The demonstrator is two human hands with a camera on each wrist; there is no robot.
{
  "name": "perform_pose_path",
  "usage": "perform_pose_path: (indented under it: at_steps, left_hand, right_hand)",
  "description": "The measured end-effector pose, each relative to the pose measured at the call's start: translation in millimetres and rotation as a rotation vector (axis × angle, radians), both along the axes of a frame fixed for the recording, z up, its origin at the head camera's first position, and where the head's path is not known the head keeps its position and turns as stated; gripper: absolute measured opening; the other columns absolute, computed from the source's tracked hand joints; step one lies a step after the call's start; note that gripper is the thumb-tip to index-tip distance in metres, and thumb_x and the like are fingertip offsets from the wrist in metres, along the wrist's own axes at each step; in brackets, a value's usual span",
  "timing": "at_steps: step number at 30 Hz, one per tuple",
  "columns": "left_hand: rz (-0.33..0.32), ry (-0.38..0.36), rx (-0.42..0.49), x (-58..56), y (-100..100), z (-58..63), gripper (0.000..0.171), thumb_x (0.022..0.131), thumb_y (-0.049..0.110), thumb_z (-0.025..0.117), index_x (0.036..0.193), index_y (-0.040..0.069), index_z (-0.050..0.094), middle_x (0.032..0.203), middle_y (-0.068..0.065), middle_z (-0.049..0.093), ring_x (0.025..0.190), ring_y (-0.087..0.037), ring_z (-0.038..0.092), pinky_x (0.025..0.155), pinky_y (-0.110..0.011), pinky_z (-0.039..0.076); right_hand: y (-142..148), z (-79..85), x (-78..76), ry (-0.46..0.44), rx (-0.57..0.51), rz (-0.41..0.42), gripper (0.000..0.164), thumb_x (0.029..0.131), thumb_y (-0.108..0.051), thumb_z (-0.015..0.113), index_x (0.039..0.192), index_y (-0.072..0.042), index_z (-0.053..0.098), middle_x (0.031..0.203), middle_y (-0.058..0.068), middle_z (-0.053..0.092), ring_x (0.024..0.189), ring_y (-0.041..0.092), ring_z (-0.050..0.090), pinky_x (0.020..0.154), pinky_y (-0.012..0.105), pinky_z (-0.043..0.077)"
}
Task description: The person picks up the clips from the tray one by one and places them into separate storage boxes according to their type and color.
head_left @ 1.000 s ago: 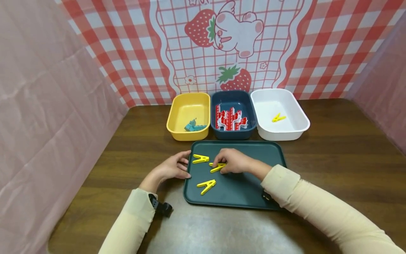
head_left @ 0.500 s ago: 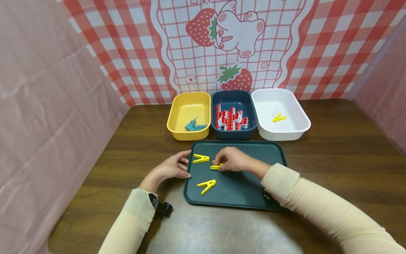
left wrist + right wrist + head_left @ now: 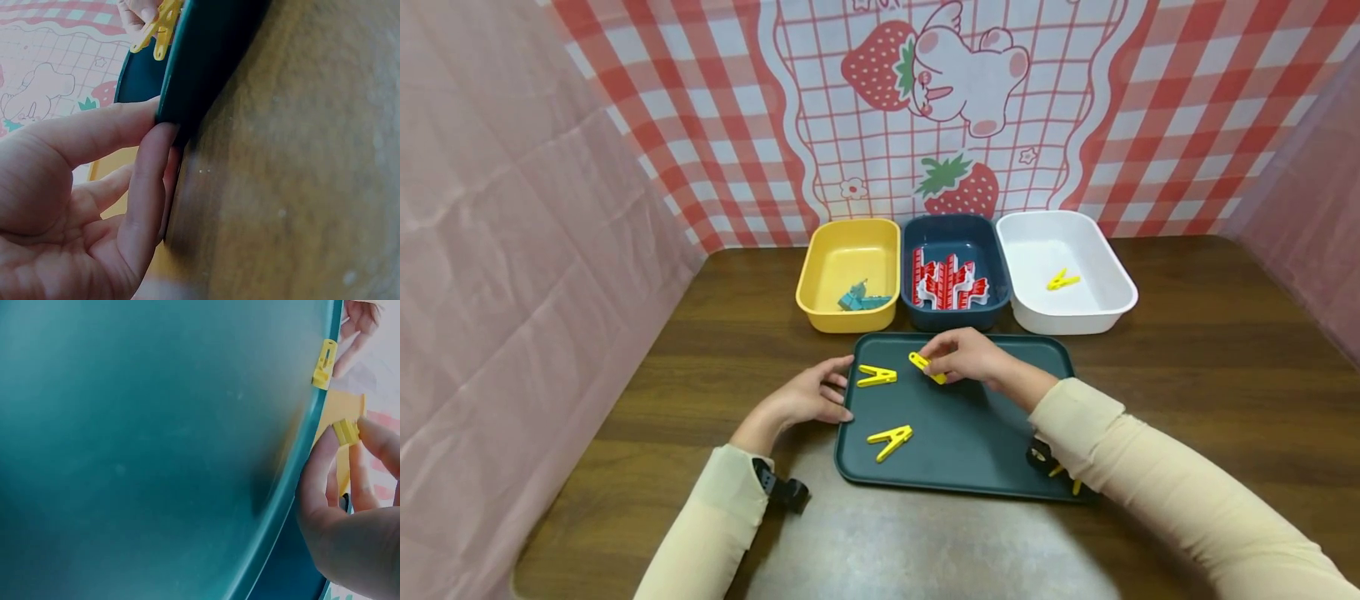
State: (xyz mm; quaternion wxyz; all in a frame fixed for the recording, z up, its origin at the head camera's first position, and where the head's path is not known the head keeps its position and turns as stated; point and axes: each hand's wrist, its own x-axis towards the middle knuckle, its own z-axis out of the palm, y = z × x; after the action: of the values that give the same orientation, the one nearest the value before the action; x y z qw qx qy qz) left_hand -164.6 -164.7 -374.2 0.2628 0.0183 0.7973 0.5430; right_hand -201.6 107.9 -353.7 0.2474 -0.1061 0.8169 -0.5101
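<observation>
Over green tray (image 3: 955,450), slim yellow clothespin (image 3: 918,361), right grip (image 3: 968,357) pinching it, left grip (image 3: 805,395) loose

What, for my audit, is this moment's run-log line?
right hand: pinches yellow clothespin; left hand: touches green tray; white bin: another clothespin
</observation>
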Motion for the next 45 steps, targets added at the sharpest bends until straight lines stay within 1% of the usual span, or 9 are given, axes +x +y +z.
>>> perform_pose_path:
  at_steps: [5, 8, 16, 23, 29, 34, 40, 44, 45]
  left_hand:
    - [0.012, 0.001, -0.006, -0.5, 1, 1.2, 0.089, 0.07, -0.014, 0.073, 0.145, 0.015, 0.033, 0.117, -0.015, 0.044, 0.094, -0.025, 0.054, 0.073, -0.033, 0.055]
    - [0.018, 0.001, -0.011, -0.1, 1, 0.9, 0.089, 0.07, -0.014, 0.073, 0.145, 0.016, 0.033, 0.117, -0.014, 0.044, 0.094, -0.025, 0.054, 0.073, -0.033, 0.055]
    - [0.025, -0.002, -0.021, 1.1, 1, -0.5, 0.088, 0.071, -0.012, 0.074, 0.144, 0.016, 0.034, 0.117, -0.014, 0.045, 0.093, -0.024, 0.054, 0.073, -0.033, 0.055]
    - [0.023, 0.001, -0.015, 1.2, 0, -2.0, 0.088, 0.071, -0.012, 0.074, 0.144, 0.016, 0.034, 0.118, -0.014, 0.044, 0.094, -0.025, 0.053, 0.073, -0.033, 0.055]
    - [0.025, 0.007, -0.023, 0.7, 0, -1.3, 0.088, 0.071, -0.012, 0.074, 0.144, 0.016, 0.034, 0.117, -0.014, 0.045, 0.094, -0.025, 0.053, 0.073, -0.032, 0.055]
    - [0.024, 0.009, -0.028, 0.9, 1, 0.0, 0.088, 0.071, -0.011, 0.074, 0.144, 0.016, 0.034, 0.117, -0.013, 0.046, 0.094, -0.024, 0.054, 0.073, -0.032, 0.055]
    - [0.024, 0.009, -0.029, 0.6, 2, 1.3, 0.087, 0.071, -0.011, 0.074, 0.144, 0.016, 0.035, 0.117, -0.013, 0.046, 0.094, -0.025, 0.054, 0.073, -0.033, 0.055]
    - [0.03, 0.006, -0.029, 1.1, 1, 0.7, 0.087, 0.071, -0.011, 0.074, 0.144, 0.016, 0.035, 0.117, -0.013, 0.046, 0.093, -0.025, 0.054, 0.073, -0.033, 0.055]
    - [0.03, 0.007, -0.029, 1.3, 1, 0.4, 0.088, 0.071, -0.011, 0.074, 0.144, 0.015, 0.035, 0.117, -0.013, 0.046, 0.093, -0.024, 0.054, 0.073, -0.033, 0.055]
  right_hand:
    - [6, 3.1, -3.8, -0.009, -0.032, -0.092, 0.03, 0.085, -0.01, 0.067, 0.113, 0.0, 0.063, 0.107, 0.014, 0.06, 0.087, 0.022, 0.058, 0.076, 0.034, 0.054]
    - [11, 6.1, -4.2, 0.001, -0.036, -0.128, 0.03, 0.086, -0.01, 0.066, 0.114, 0.0, 0.062, 0.109, 0.015, 0.059, 0.088, 0.023, 0.058, 0.077, 0.034, 0.054]
    - [26, 10.6, -5.1, 0.045, -0.059, -0.15, 0.035, 0.087, -0.012, 0.065, 0.118, 0.002, 0.059, 0.114, 0.018, 0.057, 0.088, 0.021, 0.061, 0.078, 0.034, 0.054]
    - [37, 15.4, -5.4, 0.109, -0.061, -0.174, 0.036, 0.087, -0.012, 0.066, 0.118, 0.004, 0.058, 0.116, 0.019, 0.056, 0.089, 0.022, 0.058, 0.08, 0.038, 0.053]
    - [48, 21.3, -5.1, 0.148, -0.093, -0.217, 0.036, 0.086, -0.012, 0.066, 0.116, 0.006, 0.058, 0.109, 0.017, 0.058, 0.086, 0.019, 0.058, 0.075, 0.029, 0.054]
    - [58, 25.6, -5.3, 0.167, -0.115, -0.257, 0.036, 0.087, -0.012, 0.064, 0.116, 0.009, 0.056, 0.105, 0.014, 0.059, 0.081, 0.012, 0.059, 0.074, 0.025, 0.054]
    - [77, 31.9, -7.1, 0.181, -0.12, -0.321, 0.04, 0.088, -0.015, 0.063, 0.118, 0.01, 0.054, 0.098, 0.003, 0.058, 0.076, 0.005, 0.058, 0.078, 0.027, 0.053]
    - [90, 34.0, -10.0, 0.166, -0.114, -0.358, 0.043, 0.089, -0.017, 0.063, 0.12, 0.01, 0.051, 0.095, 0.0, 0.057, 0.074, 0.003, 0.058, 0.077, 0.025, 0.053]
    - [92, 33.8, -10.7, 0.165, -0.109, -0.36, 0.044, 0.089, -0.018, 0.063, 0.121, 0.01, 0.051, 0.097, 0.002, 0.056, 0.074, 0.003, 0.058, 0.078, 0.026, 0.053]
